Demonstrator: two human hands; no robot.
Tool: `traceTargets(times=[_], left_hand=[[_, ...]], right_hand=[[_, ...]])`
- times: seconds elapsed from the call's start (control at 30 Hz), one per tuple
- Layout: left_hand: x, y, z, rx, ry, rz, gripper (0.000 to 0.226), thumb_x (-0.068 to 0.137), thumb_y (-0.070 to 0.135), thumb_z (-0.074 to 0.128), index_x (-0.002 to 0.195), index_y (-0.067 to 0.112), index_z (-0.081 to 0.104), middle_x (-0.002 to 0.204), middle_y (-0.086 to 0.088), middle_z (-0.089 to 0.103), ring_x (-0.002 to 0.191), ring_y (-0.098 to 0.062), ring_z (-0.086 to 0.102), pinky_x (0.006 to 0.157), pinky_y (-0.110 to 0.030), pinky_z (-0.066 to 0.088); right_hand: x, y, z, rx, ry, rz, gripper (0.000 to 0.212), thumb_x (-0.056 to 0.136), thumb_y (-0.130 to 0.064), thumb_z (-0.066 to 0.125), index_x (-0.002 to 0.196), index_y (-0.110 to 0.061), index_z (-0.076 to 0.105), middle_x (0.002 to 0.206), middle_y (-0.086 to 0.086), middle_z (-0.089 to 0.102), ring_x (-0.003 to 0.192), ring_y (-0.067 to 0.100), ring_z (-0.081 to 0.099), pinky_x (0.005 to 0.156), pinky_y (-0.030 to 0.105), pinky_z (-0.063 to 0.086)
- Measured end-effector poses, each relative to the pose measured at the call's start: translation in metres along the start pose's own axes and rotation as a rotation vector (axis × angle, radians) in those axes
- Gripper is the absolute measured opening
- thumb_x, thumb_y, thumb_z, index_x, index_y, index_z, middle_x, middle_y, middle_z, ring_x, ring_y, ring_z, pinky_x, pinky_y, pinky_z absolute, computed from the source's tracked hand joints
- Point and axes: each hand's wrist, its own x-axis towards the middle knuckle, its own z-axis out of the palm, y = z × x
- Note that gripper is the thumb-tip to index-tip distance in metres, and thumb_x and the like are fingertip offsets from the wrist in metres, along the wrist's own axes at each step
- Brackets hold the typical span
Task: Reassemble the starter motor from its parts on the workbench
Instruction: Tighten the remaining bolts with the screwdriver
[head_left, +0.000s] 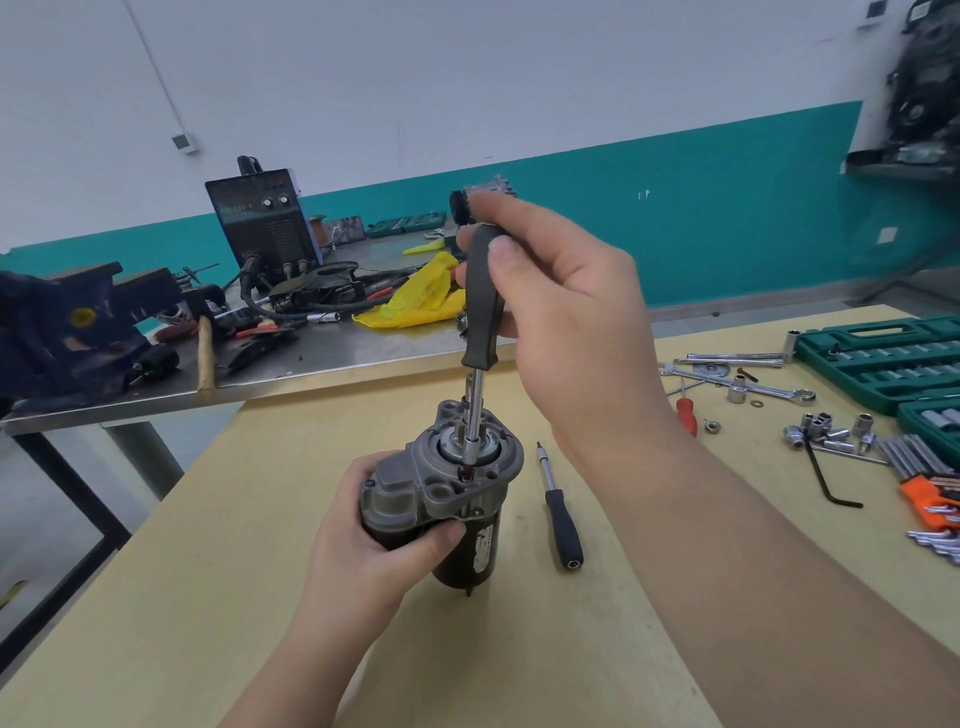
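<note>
The left hand is gripping the upright starter motor on the table; above it, the right hand is pinching a screwdriver standing on its top.

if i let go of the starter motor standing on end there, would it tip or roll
Probably tip-prone: the starter motor stands upright on its narrow black end, with the bulky cast housing on top, and the left hand grips it. It likely feels heavy for its size, being metal. Once down, the round body might roll, though the offset housing would likely stop it on the wooden table.
</note>
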Motion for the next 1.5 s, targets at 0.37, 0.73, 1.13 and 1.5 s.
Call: traceTargets(times=[0.37,0.73,1.13,1.5], left_hand=[[0.0004,-0.0011,0.0004,-0.008,0.002,-0.009,0.066,0.062,0.035,0.093,0.122,0.038,0.067,0.113,0.004,0.08,0.099,-0.011,0.077,0.074,-0.015,0.057],[-0.0004,0.0004,0.0002,-0.004,0.006,-0.006,0.067,0.062,0.037,0.093,0.123,0.038,0.066,0.114,0.005,0.08,0.099,-0.009,0.077,0.073,-0.015,0.058],[-0.0007,0.0019,0.0008,0.0,0.008,-0.015,0.067,0.061,0.037,0.093,0.122,0.039,0.066,0.115,0.004,0.08,0.1,-0.011,0.077,0.074,-0.015,0.057],[-0.0013,0.0024,0.0002,0.011,0.003,-0.016,0.065,0.062,0.037,0.093,0.121,0.041,0.066,0.115,0.004,0.08,0.1,-0.011,0.077,0.071,-0.018,0.059]], right_hand=[[-0.0004,0.0016,0.0013,-0.01,-0.001,-0.006,0.034,0.102,-0.024,0.058,0.133,-0.025,0.072,0.121,-0.009,0.077,0.115,0.011,0.071,0.1,0.048,0.061],[-0.0003,0.0026,0.0,0.004,-0.012,-0.002,0.033,0.103,-0.023,0.059,0.133,-0.023,0.072,0.121,-0.007,0.077,0.113,0.015,0.072,0.098,0.051,0.061],[0.0003,0.0027,0.0001,0.025,-0.007,0.008,0.032,0.103,-0.024,0.059,0.13,-0.025,0.075,0.116,-0.01,0.078,0.109,0.013,0.073,0.094,0.05,0.064],[0.001,0.0017,0.0004,0.0,-0.005,0.002,0.035,0.097,-0.028,0.062,0.131,-0.027,0.074,0.116,-0.013,0.078,0.107,0.011,0.074,0.096,0.045,0.063]])
